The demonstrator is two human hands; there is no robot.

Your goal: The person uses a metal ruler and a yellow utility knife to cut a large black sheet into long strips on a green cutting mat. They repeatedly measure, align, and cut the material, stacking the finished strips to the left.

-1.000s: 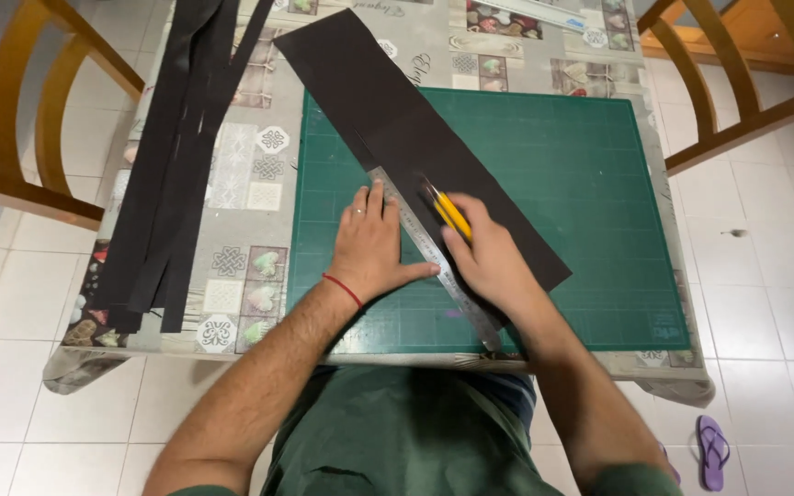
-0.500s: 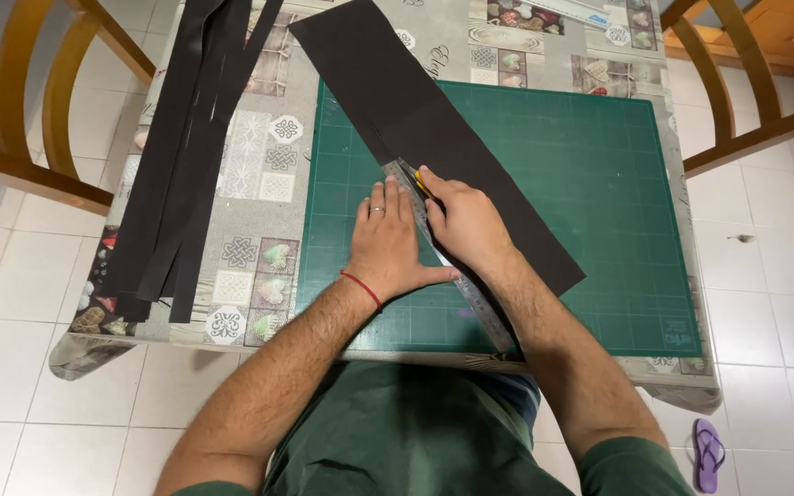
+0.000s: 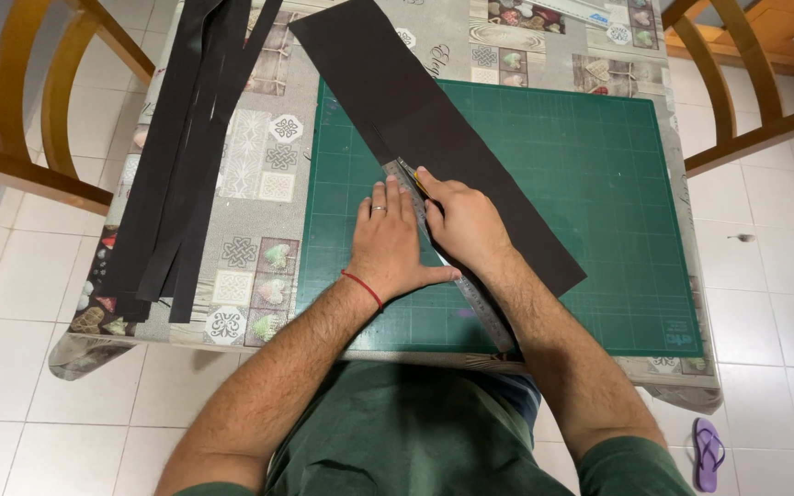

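A long black sheet (image 3: 388, 87) lies slantwise across a green cutting mat (image 3: 590, 184) on the table. A metal ruler (image 3: 484, 310) rests along the sheet's near left edge. My left hand (image 3: 388, 241) lies flat on the ruler with its fingers spread, pressing it down. My right hand (image 3: 463, 223) is closed around a yellow craft knife (image 3: 414, 179), whose tip touches the sheet right at the ruler's edge, beside my left fingertips.
Several cut black strips (image 3: 190, 147) lie on the patterned tablecloth (image 3: 268, 266) left of the mat. Wooden chairs stand at the left (image 3: 39, 129) and the far right (image 3: 746, 101). A purple flip-flop (image 3: 708, 450) is on the tiled floor.
My right hand with the knife has slid up along the ruler, away from me. My left hand has crept up the ruler as well.
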